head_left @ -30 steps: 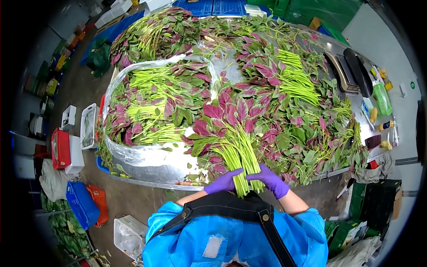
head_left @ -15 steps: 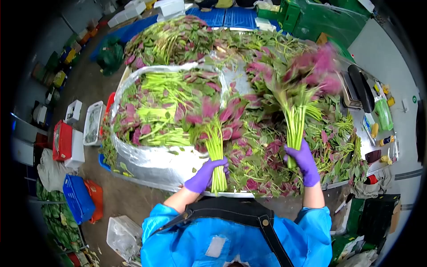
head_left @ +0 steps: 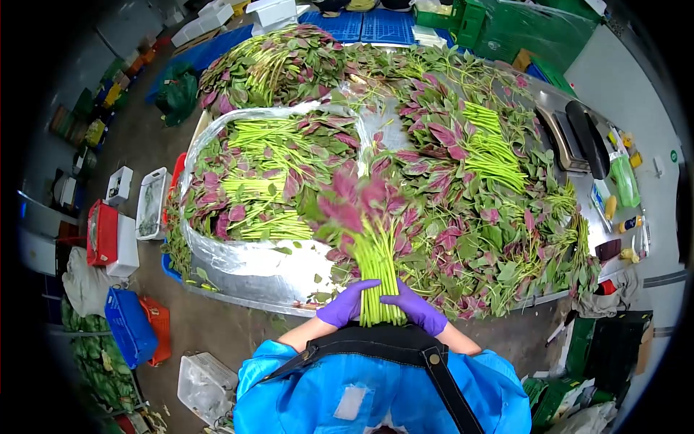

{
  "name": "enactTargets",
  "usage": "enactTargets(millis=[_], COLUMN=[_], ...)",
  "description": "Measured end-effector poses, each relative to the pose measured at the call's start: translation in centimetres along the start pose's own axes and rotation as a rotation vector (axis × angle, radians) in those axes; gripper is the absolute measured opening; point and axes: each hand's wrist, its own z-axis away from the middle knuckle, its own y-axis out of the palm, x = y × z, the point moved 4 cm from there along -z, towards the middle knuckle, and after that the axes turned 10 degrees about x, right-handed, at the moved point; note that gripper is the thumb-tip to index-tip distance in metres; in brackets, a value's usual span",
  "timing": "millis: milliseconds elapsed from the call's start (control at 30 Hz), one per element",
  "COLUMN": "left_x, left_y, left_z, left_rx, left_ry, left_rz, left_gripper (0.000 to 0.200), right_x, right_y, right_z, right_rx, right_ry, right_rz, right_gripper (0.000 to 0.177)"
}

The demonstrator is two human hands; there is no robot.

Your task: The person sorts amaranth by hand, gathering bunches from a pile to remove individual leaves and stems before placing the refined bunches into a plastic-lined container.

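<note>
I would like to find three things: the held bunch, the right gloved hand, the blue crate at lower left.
Held bunch (head_left: 377, 269), head view, on its green stems.
Right gloved hand (head_left: 419, 307), head view, on the back of the hand.
Blue crate (head_left: 131, 329), head view, on its wall.

No readable text, wall sign (head_left: 674, 155) seemingly blurred

Metal tbl (head_left: 289, 276): shiny, bare in front-L area & at a mid-back patch
L half: clear plastic sheet (head_left: 217, 251), rim up; stem bunches (head_left: 271, 189) w/ red-grn lvs inside it
Far-L corner: lg heap of leafy stems (head_left: 282, 69), base hidden, can't tell if directly on tbl
R half: loose leafy stems (head_left: 491, 242), thick, out to front edge; neat bunch (head_left: 499, 163) on top
R end: scale (head_left: 567, 148), grn bag (head_left: 625, 182), sm bottle (head_left: 630, 223)
Front edge: leaf scraps (head_left: 322, 297)
</note>
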Motion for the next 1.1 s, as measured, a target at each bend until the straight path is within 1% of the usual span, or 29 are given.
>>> enactTargets(millis=[33,100,133,200,233,267,300,333,367,400,433,467,500,533,567,600,667,700,733,767,800,833,867,900,933,1000,1033,1067,1100], left_x=[0.4,1.0,1.1,1.1,1.0,0.9,0.8,0.7,0.4,0.6,0.7,0.6,0.6,-0.1,-0.2,0.2,-0.5,-1.2,-1.8,-2.8,-3.4,-4.1,-4.8,-5.3,-5.8,-6.7,-7.2,-7.6,-8.1], left_y=[-1.2,-3.2,-3.6,-3.7,-3.3,-2.6,-1.5,-0.3,0.9,1.0,0.6,0.3,-0.1,0.9,0.3,-0.4,2.2,3.4,2.9,3.6,4.5,6.7,6.0,6.9,7.9,8.4,8.5,8.8,9.3], left_z=[-0.2,-0.5,-0.7,-1.6,-1.9,-2.4,-2.9,-2.9,-2.7,-2.6,-2.6,-2.4,-1.9,-1.4,-1.9,-2.4,-0.5,-1.1,-1.9,-2.2,-2.0,-1.6,-2.1,-2.0,-1.8,-1.7,-1.7,-1.9,-2.0], left_rx=[-0.003,0.034,0.032,0.13,0.155,0.158,0.267,0.375,0.342,0.348,0.199,0.052,-0.084,-0.119,-0.11,-0.091,-0.107,-0.242,-0.08,-0.021,0.033,0.062,0.136,0.162,0.186,0.171,0.152,0.157,0.253], left_ry=[-0.005,0.049,0.044,0.086,0.1,0.098,0.091,0.083,0.075,0.072,0.09,0.104,-0.012,0.076,0.144,0.202,0.334,0.084,0.009,0.019,0.035,0.033,0.028,0.052,0.073,0.083,0.105,0.102,0.084], left_rz=[0.003,0.119,0.122,0.237,0.177,0.179,0.162,0.145,0.119,0.118,0.017,-0.088,-0.09,-0.286,-0.318,-0.35,-0.584,-0.138,-0.029,-0.029,-0.024,-0.023,-0.036,-0.055,-0.074,-0.12,-0.151,-0.159,-0.103], left_gripper=[0.048,0.052,0.052,0.057,0.06,0.06,0.061,0.061,0.057,0.057,0.055,0.052,0.044,0.041,0.039,0.038,0.037,0.036,0.039,0.04,0.041,0.045,0.051,0.054,0.056,0.058,0.059,0.059,0.06], right_x=[-0.1,0.3,1.4,2.4,3.0,3.7,4.3,4.4,4.7,5.0,4.7,4.2,4.4,4.5,4.3,4.9,7.2,9.0,10.6,11.3,11.5,12.0,12.3,12.3,12.7,13.8,14.9,16.2,17.0], right_y=[-0.2,-0.3,0.0,0.1,0.6,1.3,2.0,2.8,3.3,3.5,3.4,3.2,3.6,3.9,3.6,3.7,3.7,3.3,3.1,3.1,3.0,3.2,3.5,3.8,3.9,4.3,4.4,4.3,3.6], right_z=[0.3,0.8,1.1,1.4,1.6,1.8,2.0,2.0,2.1,2.3,2.1,1.9,1.9,1.9,1.8,1.8,2.5,3.0,3.2,3.3,3.5,3.7,3.7,3.4,3.4,3.8,4.7,6.4,7.3], right_rx=[-0.002,0.032,0.073,0.056,0.052,0.024,-0.006,-0.009,-0.154,-0.31,-0.333,-0.349,-0.394,-0.458,-0.481,-0.437,-0.409,-0.474,-0.358,-0.233,-0.262,-0.343,-0.419,-0.516,-0.533,-0.513,-0.654,-0.785,-0.844], right_ry=[0.004,0.031,0.058,0.078,0.079,0.115,0.152,0.155,0.191,0.228,0.136,0.137,0.026,-0.079,-0.162,-0.098,-0.048,-0.036,-0.07,-0.11,-0.113,-0.26,-0.41,-0.508,-0.514,-0.62,-0.767,-0.891,-0.895], right_rz=[-0.005,0.145,0.142,0.344,0.346,0.627,0.908,0.908,1.246,1.581,1.561,1.561,1.693,1.823,1.753,1.717,1.611,1.601,1.493,1.385,1.383,1.446,1.505,1.615,1.613,1.63,1.68,1.588,1.605], right_gripper=[0.066,0.066,0.067,0.065,0.065,0.068,0.073,0.073,0.079,0.086,0.093,0.093,0.092,0.092,0.09,0.093,0.079,0.079,0.068,0.058,0.058,0.05,0.041,0.041,0.041,0.038,0.033,0.029,0.038])
